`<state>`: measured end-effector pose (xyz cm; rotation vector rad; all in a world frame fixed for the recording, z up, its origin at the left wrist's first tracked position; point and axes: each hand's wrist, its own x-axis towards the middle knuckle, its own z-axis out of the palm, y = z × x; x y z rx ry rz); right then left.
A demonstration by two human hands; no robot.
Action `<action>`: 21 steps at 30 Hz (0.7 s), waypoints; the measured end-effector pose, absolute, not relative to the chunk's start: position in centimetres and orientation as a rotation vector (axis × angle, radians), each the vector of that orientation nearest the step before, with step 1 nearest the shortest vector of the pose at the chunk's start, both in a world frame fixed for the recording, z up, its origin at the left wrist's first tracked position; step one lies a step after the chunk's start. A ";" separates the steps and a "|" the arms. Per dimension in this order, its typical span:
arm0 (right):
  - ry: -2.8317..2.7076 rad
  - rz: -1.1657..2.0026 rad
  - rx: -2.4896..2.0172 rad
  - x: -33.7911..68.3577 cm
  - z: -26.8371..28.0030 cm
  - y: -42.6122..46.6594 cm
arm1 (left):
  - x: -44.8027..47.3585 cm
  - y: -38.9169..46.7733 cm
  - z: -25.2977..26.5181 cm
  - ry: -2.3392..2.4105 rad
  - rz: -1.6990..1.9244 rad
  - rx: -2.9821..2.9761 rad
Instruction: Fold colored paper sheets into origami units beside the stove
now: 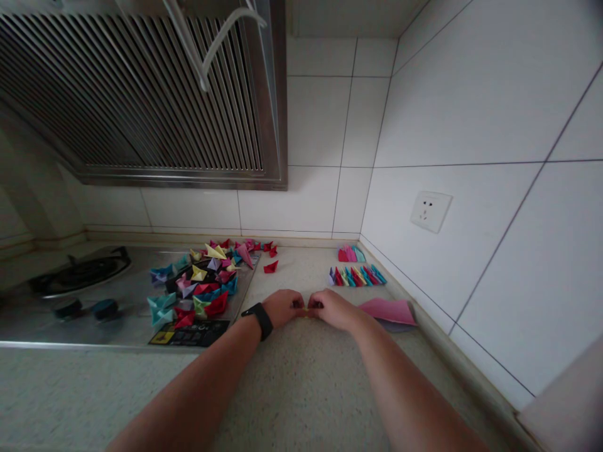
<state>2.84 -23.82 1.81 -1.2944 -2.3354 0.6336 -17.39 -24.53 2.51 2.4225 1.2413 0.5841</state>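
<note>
My left hand point(284, 307), with a dark watch on the wrist, and my right hand point(330, 307) meet over the counter with fingers pinched. Between their fingertips shows a small yellowish piece of paper point(306, 311); most of it is hidden. To the right of my right hand lie pink paper sheets point(389, 310) with a greyish one beneath. Beyond the hands stands a row of folded colored papers point(357, 277), with a smaller pink and teal group point(349, 253) behind it. A red paper boat point(271, 267) sits beyond my left hand.
Many folded paper boats point(199, 274) in mixed colors are heaped on the right part of the gas stove point(127, 320). A range hood point(183, 179) hangs above the stove. White tiled walls close the back and right, with a socket point(431, 211) on the right.
</note>
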 end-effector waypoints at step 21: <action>-2.504 0.420 -1.297 2.7 4.2 -25.6 | -18.8 -25.3 3.2 1.175 0.449 2.857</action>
